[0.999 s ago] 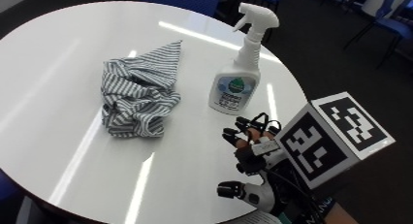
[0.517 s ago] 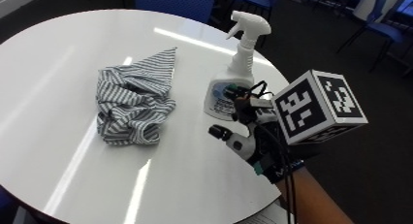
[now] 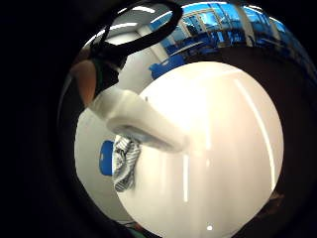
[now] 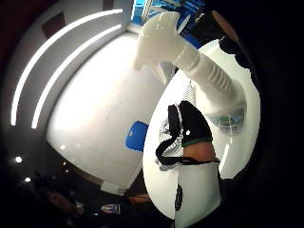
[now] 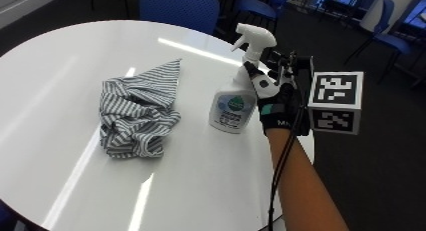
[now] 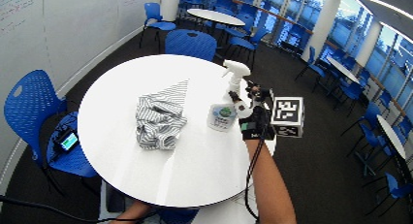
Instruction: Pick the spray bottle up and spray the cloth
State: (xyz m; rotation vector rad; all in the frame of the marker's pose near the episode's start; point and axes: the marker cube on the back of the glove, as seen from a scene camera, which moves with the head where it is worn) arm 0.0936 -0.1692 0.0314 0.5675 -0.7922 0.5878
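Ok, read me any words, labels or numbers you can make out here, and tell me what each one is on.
Bottle label: a round green logo with lines of print around it, too small to read.
Glove on the right hand: small white lettering near the wrist, too blurred to read.
Whiteboard in the wide outside view: faint handwriting, unreadable.
Cloth: stripes only, no text.

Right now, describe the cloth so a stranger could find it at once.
On the round white table, look beside the upright spray bottle, on the side away from the gloved hand. The cloth is the crumpled heap with grey and white stripes, the only fabric there.
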